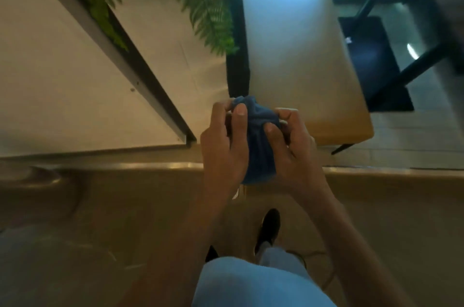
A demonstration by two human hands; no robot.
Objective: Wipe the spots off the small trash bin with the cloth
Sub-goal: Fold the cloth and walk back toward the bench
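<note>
A bunched blue cloth (258, 131) sits between both hands at the middle of the head view, above the floor. My left hand (223, 141) grips its left side, thumb pressed on the top fold. My right hand (293, 146) grips its right side with curled fingers. No trash bin shows in this view.
A pale bench or table with a yellowish edge (346, 128) stands ahead on the right, a black chair (376, 65) beyond it. A fern in a dark planter (236, 75) is straight ahead. A white panel with a metal track (140, 80) runs on the left. My feet (270, 228) are below.
</note>
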